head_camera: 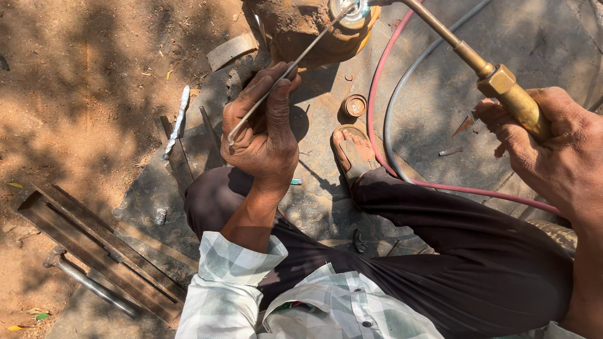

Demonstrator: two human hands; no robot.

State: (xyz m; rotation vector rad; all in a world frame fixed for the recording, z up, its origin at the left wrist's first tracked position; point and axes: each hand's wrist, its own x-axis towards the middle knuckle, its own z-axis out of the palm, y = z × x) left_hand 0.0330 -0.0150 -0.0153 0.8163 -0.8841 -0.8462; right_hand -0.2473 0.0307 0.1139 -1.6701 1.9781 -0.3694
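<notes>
- The left hand (264,129) is closed around a thin metal rod (295,63); the rod goes up and to the right, to a rusty brown object (295,28) at the top edge.
- The right hand (556,147) holds firmly the brass handle of a torch (502,81); its tube reaches to the same object.
- A red hose (377,94) and a grey hose (402,88) lie curved on the metal sheet (314,201), just beside the person's bare foot (355,154).
- A small round cap (355,105) is near the foot.
- A steel channel (94,248) lies on the soil at the left.
</notes>
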